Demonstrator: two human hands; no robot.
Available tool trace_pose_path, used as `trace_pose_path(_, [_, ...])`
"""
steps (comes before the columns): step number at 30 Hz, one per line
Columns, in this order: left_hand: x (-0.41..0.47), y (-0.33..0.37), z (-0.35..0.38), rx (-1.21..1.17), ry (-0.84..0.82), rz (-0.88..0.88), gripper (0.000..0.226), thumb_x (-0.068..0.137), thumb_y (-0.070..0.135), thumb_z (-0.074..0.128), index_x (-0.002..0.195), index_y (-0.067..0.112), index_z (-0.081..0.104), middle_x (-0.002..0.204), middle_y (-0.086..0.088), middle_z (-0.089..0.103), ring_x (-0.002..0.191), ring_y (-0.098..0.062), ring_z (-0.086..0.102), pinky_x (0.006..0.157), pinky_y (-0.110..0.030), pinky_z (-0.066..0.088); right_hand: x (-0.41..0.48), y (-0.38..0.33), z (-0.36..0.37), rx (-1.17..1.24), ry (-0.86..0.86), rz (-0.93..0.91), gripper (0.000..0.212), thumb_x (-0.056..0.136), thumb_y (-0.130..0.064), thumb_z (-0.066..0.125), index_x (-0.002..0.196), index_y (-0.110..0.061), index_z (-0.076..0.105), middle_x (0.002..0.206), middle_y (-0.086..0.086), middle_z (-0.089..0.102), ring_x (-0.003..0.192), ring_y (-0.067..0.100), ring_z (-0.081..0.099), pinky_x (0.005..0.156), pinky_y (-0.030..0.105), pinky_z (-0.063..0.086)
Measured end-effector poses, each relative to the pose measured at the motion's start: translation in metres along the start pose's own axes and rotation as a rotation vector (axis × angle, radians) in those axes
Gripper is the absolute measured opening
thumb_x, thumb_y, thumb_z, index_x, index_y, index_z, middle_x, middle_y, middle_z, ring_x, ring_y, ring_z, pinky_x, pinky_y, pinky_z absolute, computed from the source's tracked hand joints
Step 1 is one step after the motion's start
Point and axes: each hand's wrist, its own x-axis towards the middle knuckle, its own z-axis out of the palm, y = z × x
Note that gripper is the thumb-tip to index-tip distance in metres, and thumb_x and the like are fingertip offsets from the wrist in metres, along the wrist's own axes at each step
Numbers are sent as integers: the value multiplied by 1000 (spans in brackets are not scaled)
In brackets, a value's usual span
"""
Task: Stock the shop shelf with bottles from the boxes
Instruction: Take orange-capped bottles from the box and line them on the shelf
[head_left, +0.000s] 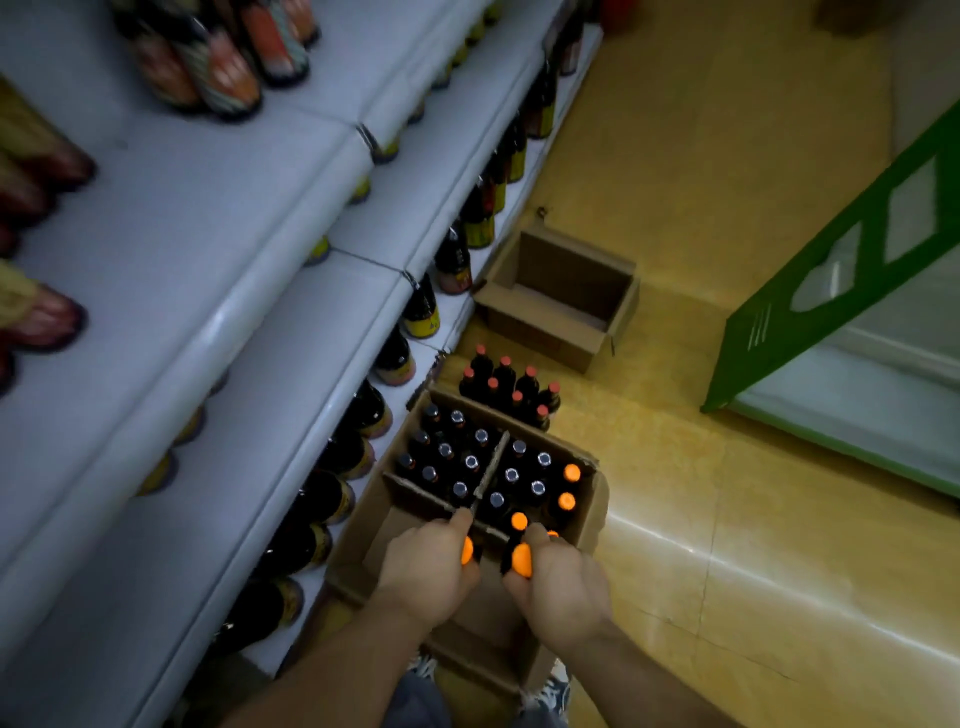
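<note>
An open cardboard box (592, 499) stands on the floor by the shelf, with cardboard dividers and several dark bottles, some silver-capped (471, 461), some orange-capped (566, 501). My left hand (423, 569) grips an orange-capped bottle (467, 551) by its top over the box's near part. My right hand (563, 587) grips another orange-capped bottle (522, 560) the same way. The white bottom shelf (410, 410) at the left carries a row of dark bottles with yellow labels (422, 312).
A cluster of red-capped dark bottles (511, 387) stands on the yellow floor beyond the box. An empty open cardboard box (561, 299) lies further back. Upper white shelves (208, 218) hold packets. A green-framed cabinet (841, 270) stands at the right.
</note>
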Motion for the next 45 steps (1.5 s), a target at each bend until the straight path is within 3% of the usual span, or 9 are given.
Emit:
trace_pose_path(6, [-57,36,-96,23,105,-63,29,90,38,61,110,25,44,104,-3,65,97,-32,65,63,-35,38,-36,-46,-97,-110,44,-151,37,92,-42,61,121,-20,54,105,2,68,99,27,68,67,35,46])
trace_pose_path(11, [-88,51,-156,77,196,-108,36,90,38,63,121,22,52,108,-7,67,98,-32,66,68,-35,46,-52,-84,-165,-224,41,-270,39,95,-43,62,122,-17,52,95,2,59,95,29,65,57,33,40])
trace_pose_path(15, [-102,50,-193,95,235,-127,27,88,38,63,100,21,47,99,-4,62,93,-31,64,68,-34,45,-54,-114,-208,-304,46,-339,44,95,-45,64,125,-16,53,93,2,53,92,30,62,66,35,44])
trace_pose_path(19, [-109,44,-229,112,263,-157,42,89,40,62,127,24,55,115,-5,63,104,-31,63,73,-34,47,-52,-143,-244,-394,79,-396,37,93,-48,63,117,-20,54,93,1,55,86,26,56,67,36,45])
trace_pose_path(26, [-122,38,-280,42,352,-153,27,90,46,62,95,23,47,99,-3,58,103,-32,64,74,-36,49,-49,-190,-293,-442,130,-424,27,90,-46,65,96,-24,51,90,0,58,80,22,58,59,34,44])
trace_pose_path(29, [-133,38,-303,64,386,-164,30,90,43,64,92,23,43,106,-7,62,104,-33,62,72,-35,44,-51,-203,-316,-429,144,-466,27,89,-46,65,86,-27,47,84,-1,55,69,16,52,53,30,36])
trace_pose_path(32, [-139,41,-329,78,414,-170,29,90,42,65,93,21,46,105,-6,60,101,-32,61,71,-35,43,-50,-217,-343,-468,175,-519,29,87,-50,63,94,-24,53,86,0,58,72,18,55,55,31,40])
trace_pose_path(36, [-137,47,-356,104,426,-239,29,90,43,65,94,20,49,81,0,44,87,-31,53,68,-36,44,-47,-238,-377,-534,190,-578,29,85,-48,64,98,-23,57,90,1,62,77,19,60,58,32,42])
trace_pose_path(45, [-142,81,-408,59,537,-506,34,88,50,66,101,19,59,88,-2,54,88,-29,57,64,-35,46,-27,-266,-450,-598,117,-871,28,85,-45,68,88,-19,59,82,5,69,59,20,66,55,33,51])
